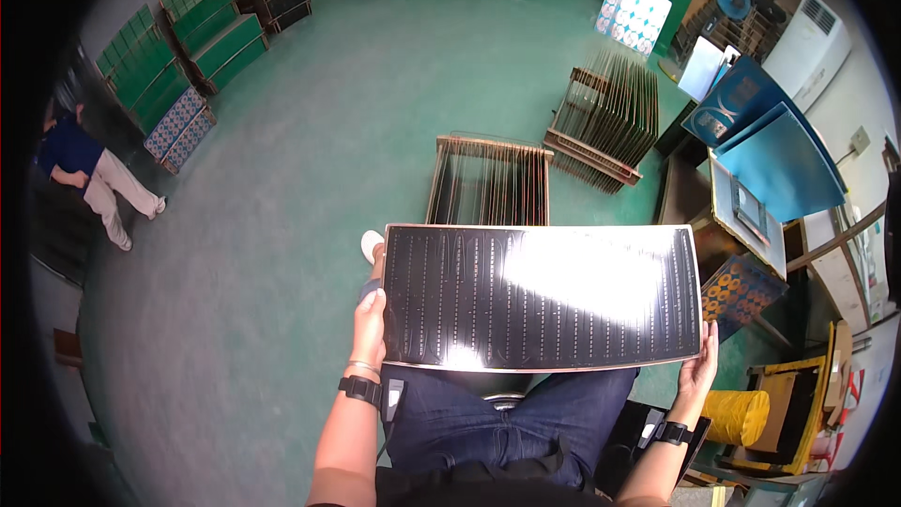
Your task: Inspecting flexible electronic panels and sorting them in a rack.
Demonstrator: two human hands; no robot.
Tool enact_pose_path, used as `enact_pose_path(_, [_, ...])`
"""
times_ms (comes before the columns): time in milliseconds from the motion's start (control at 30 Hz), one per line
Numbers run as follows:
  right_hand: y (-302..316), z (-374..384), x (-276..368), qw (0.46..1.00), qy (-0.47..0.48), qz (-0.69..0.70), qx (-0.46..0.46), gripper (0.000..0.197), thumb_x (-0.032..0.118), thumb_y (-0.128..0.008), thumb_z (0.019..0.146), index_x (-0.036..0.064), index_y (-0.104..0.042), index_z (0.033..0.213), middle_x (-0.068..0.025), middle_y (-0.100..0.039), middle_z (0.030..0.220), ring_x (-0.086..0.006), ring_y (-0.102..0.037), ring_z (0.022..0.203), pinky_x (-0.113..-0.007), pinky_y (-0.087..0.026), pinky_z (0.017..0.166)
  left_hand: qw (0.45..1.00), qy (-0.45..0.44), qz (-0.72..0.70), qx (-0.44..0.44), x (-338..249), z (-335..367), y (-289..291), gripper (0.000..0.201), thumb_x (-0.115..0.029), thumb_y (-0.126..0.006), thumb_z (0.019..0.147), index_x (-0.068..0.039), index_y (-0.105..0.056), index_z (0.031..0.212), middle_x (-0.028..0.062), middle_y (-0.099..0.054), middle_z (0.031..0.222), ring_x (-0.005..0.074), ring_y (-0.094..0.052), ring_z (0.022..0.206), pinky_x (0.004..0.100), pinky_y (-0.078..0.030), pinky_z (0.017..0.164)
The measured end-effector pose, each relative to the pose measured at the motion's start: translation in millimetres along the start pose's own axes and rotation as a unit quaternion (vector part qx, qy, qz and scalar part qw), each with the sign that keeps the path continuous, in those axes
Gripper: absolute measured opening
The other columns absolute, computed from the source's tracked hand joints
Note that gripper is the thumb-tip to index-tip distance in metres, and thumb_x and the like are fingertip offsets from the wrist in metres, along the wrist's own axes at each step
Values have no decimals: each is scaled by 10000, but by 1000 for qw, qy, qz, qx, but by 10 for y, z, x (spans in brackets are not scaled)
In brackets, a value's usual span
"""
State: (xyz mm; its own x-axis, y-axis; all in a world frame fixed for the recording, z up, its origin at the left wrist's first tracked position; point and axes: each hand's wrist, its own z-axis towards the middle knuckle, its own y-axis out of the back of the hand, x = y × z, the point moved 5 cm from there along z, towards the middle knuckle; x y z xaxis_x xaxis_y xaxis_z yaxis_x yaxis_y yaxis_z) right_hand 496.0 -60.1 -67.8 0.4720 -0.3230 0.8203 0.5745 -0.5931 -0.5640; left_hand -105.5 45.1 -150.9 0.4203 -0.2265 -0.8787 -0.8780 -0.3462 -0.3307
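A wide black panel (450, 305) with a thin pale rim lies across the space above my lap. Rows of small light marks run down its face, like a sheet of printed circuit boards, and a bright glare washes out its upper right. My left hand (370, 324) grips its left edge, and my right hand (696, 357) grips the lower right edge; the fingers underneath are mostly hidden. Just beyond the panel stands a slotted rack (493, 155), partly covered by it.
Another rack (605, 122) filled with upright sheets stands farther right. Blue boards (784, 169) lean on a bench at the right, above a yellow spool (737, 417). A person (89, 164) is at the far left, near stacked green panels (221, 28).
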Motion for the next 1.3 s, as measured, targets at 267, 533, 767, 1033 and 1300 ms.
enact_pose_path(267, [20,-66,0,973,-76,-219,3,396,74,-499,914,-4,-445,1299,-139,-565,1199,-197,-587,1029,-288,-483,877,980,-28,185,-68,481,132,416,294,-209,-462,954,41,-616,959,2,-604,879,74,-505,826,242,-415,778])
enact_pose_path(533, [-139,-95,19,980,-44,-194,-8,389,40,-525,901,2,-461,1283,-104,-607,1094,-153,-599,940,-276,-493,834,990,-17,132,-53,453,104,386,292,-204,-451,956,41,-607,979,11,-601,885,79,-508,817,235,-416,759])
enact_pose_path(767, [-119,-121,86,980,-21,-197,-6,379,51,-545,895,-2,-481,1265,-95,-617,1078,-142,-602,919,-265,-497,812,992,-13,122,-32,432,76,288,298,-218,-452,960,32,-601,1028,13,-607,923,87,-527,849,241,-419,788])
enact_pose_path(1033, [-439,-211,122,993,-33,-115,-22,396,82,-533,908,19,-457,1292,-50,-623,987,-100,-601,839,-246,-501,764,988,-26,142,-47,366,49,363,317,-221,-430,965,34,-586,1070,39,-614,1012,111,-541,914,262,-412,850])
enact_pose_path(1300, [-399,-204,120,992,-48,-115,-9,426,144,-550,901,29,-447,1298,-100,-619,1060,-131,-605,879,-255,-491,799,999,11,16,-48,242,-43,382,402,-240,-487,947,43,-478,1233,93,-529,1234,154,-475,1149,284,-339,1002])
